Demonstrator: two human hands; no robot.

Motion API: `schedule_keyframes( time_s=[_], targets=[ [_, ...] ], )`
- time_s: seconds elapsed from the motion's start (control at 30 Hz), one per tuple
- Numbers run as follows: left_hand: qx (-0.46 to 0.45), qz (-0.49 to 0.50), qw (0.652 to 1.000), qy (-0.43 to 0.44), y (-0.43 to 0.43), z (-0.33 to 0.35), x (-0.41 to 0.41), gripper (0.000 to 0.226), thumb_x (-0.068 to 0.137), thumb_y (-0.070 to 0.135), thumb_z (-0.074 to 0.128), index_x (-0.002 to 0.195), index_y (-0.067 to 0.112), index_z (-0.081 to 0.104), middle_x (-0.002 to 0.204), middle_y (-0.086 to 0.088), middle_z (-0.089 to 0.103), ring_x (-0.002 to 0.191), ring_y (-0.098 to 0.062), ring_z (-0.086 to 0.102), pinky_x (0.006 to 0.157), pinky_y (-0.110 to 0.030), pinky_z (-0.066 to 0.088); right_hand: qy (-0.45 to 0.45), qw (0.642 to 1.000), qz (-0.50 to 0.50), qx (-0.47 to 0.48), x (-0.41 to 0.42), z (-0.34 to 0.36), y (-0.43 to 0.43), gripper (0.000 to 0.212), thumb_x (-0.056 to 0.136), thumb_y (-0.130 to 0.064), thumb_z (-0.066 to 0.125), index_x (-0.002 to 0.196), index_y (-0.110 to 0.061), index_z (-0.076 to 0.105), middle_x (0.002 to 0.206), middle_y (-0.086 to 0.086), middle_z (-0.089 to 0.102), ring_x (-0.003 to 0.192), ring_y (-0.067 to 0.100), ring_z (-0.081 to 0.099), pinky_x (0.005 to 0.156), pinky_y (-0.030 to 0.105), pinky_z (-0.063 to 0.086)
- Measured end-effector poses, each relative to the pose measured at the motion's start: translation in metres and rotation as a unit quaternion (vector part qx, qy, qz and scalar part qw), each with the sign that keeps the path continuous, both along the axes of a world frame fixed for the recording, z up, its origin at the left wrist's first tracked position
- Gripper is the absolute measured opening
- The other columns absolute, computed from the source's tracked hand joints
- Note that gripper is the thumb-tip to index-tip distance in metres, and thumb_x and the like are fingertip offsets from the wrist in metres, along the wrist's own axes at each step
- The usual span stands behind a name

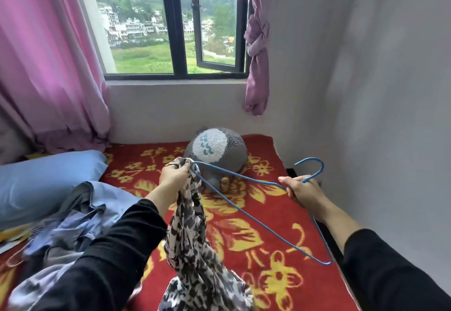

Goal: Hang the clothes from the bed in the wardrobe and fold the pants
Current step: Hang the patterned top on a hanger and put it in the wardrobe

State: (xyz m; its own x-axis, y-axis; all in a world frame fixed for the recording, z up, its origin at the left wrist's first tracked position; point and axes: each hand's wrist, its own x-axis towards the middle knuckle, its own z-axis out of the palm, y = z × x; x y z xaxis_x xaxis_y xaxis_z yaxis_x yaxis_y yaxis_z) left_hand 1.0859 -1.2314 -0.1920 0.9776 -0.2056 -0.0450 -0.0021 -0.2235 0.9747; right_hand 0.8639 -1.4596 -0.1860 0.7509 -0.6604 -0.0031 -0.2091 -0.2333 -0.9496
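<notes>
Left hand (173,177): grip closed around the bunched top of a patterned garment (192,232) and one end of the hanger, lifted above the bed so the cloth hangs free.
Right hand (301,190): grip closed on the neck of a blue wire hanger (246,215), just under its hook, which points up and away.
Hanger position: one shoulder tip meets the garment at the left hand; probably being threaded into an opening.
Garment: grey, black and white print; lower part trails onto the bed.
Clothes pile (73,220): blue and grey items, heaped at left on the bed, not yet hung.
Bed (268,213): red blanket with yellow flowers; blue pillow (46,179) and grey plush toy (217,149) near the window wall.
Room: pink curtains, open window (175,30), white walls; wardrobe not in view.
</notes>
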Motion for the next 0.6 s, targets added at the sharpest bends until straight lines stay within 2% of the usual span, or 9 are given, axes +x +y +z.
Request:
schedule_keyframes(
  time_s=[0.1,0.2,0.3,0.33,0.4,0.47,0.57,0.6],
  targets=[
    [0.007,0.006,1.0,-0.025,0.002,0.006,0.001,0.013,0.09,0.029,0.064,0.079,0.026,0.068,0.076,0.009,0.063,0.08,-0.016,0.059,0.079,-0.03,0.048,0.032,0.999,0.019,-0.004,-0.002,-0.01,0.004,0.053,0.09,-0.013,0.058,0.039,-0.008,0.042,0.034,-0.001,0.032,0.031,0.007,0.027,0.036,0.01,0.025],
    [0.007,-0.06,0.998,-0.024,0.001,0.011,-0.007,0.008,0.089,0.032,0.066,0.085,0.026,0.069,0.08,0.007,0.066,0.081,-0.014,0.059,0.084,-0.031,0.049,0.061,0.997,0.035,-0.039,0.005,-0.014,0.016,0.052,0.088,-0.016,0.058,0.037,-0.011,0.047,0.036,-0.001,0.038,0.034,0.006,0.034,0.043,0.014,0.03],
    [0.006,-0.143,0.99,-0.011,-0.006,0.022,-0.025,0.014,0.087,0.032,0.069,0.085,0.018,0.072,0.066,0.01,0.063,0.061,-0.006,0.053,0.062,-0.02,0.045,0.067,0.993,0.078,-0.06,0.023,-0.013,0.04,0.055,0.088,-0.019,0.059,0.034,-0.014,0.053,0.039,-0.001,0.044,0.039,0.006,0.039,0.049,0.02,0.033],
    [0.013,-0.174,0.985,0.003,-0.008,0.026,-0.031,0.016,0.085,0.03,0.071,0.083,0.014,0.073,0.062,0.008,0.061,0.055,-0.007,0.05,0.053,-0.019,0.042,0.066,0.993,0.087,-0.054,0.031,-0.012,0.049,0.055,0.089,-0.019,0.058,0.035,-0.015,0.055,0.039,-0.002,0.046,0.039,0.007,0.04,0.047,0.019,0.033],
    [0.024,-0.244,0.969,0.036,-0.009,0.033,-0.042,0.013,0.082,0.02,0.074,0.081,0.007,0.072,0.061,0.001,0.061,0.053,-0.011,0.051,0.048,-0.019,0.041,0.062,0.994,0.087,-0.029,0.044,-0.007,0.064,0.048,0.086,-0.024,0.054,0.039,-0.015,0.06,0.04,-0.003,0.05,0.038,0.007,0.042,0.041,0.014,0.031],
    [0.07,-0.3,0.951,0.036,-0.003,0.041,-0.047,0.01,0.079,0.015,0.076,0.074,0.009,0.069,0.062,0.001,0.064,0.053,-0.01,0.056,0.048,-0.018,0.043,0.037,0.997,0.074,0.012,0.054,0.0,0.074,0.039,0.076,-0.03,0.048,0.044,-0.014,0.063,0.042,0.001,0.053,0.037,0.008,0.042,0.038,0.015,0.029],
    [0.145,-0.329,0.932,-0.042,0.015,0.047,-0.045,0.009,0.074,0.017,0.076,0.074,0.013,0.068,0.067,0.002,0.059,0.059,-0.011,0.05,0.054,-0.021,0.039,-0.032,0.996,0.062,0.05,0.061,0.006,0.078,0.026,0.067,-0.03,0.044,0.054,-0.012,0.059,0.044,0.007,0.051,0.037,0.012,0.039,0.04,0.023,0.029],
    [0.151,-0.328,0.929,-0.078,0.02,0.048,-0.044,0.008,0.073,0.016,0.076,0.078,0.022,0.072,0.073,0.006,0.062,0.068,-0.01,0.051,0.06,-0.021,0.04,-0.044,0.996,0.061,0.05,0.062,0.007,0.079,0.022,0.067,-0.029,0.044,0.059,-0.012,0.056,0.044,0.007,0.05,0.036,0.013,0.039,0.043,0.024,0.029]
  ],
)
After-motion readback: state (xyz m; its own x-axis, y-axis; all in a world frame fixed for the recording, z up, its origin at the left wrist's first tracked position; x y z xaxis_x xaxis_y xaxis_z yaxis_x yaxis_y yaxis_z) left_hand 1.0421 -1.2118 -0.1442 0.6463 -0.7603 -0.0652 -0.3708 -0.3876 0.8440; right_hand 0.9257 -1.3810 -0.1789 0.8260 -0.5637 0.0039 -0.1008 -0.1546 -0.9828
